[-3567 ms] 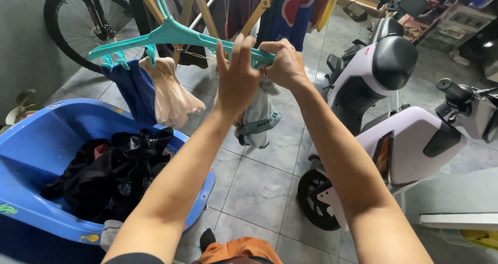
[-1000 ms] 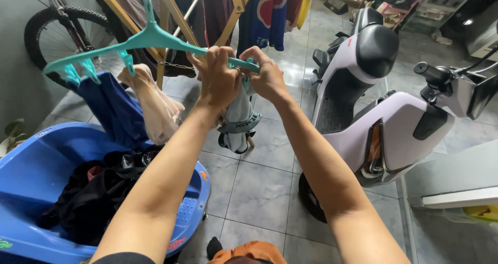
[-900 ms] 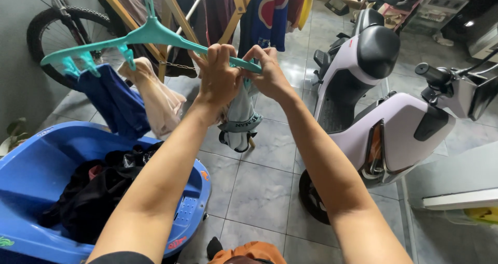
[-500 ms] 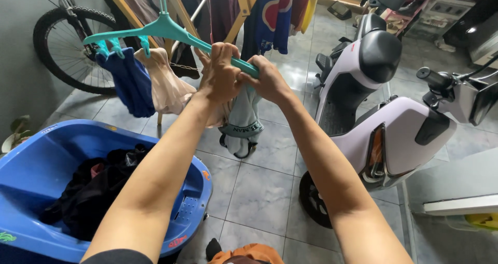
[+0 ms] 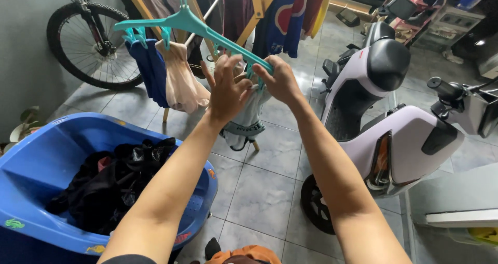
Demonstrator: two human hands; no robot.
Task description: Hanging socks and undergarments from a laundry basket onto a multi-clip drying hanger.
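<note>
Up at the far centre of the scene, we have both hands raised to the teal clip hanger (image 5: 192, 26), which hangs tilted, its left end high and its right end dipping toward us. Our right hand (image 5: 280, 80) has its fingers closed on the right end of the hanger bar, thumb and forefinger pinching right at a clip. Our left hand (image 5: 226, 90) sits just beside it, fingers spread and half curled over the top of the grey garment (image 5: 249, 116); whether the fingertips actually pinch the cloth we cannot tell, as the back of the hand hides them. That grey garment dangles below both hands, under the hanger's right end, its dark waistband low down over the tiled floor (image 5: 259, 186).

Over on the hanger's left end, a dark blue garment (image 5: 149, 69) and a pale pink garment (image 5: 180, 80) are clipped side by side, touching. Behind them stands a wooden drying rack (image 5: 257, 7) with more clothes draped on it.

Near left, the blue plastic tub (image 5: 46, 150) holds a heap of black laundry (image 5: 109, 183). Far left, a bicycle wheel (image 5: 85, 41) leans by the grey wall. On the right, a pale lilac scooter (image 5: 399, 134) is parked, with its black seat (image 5: 389, 61) on the far side, well apart from the hands.
</note>
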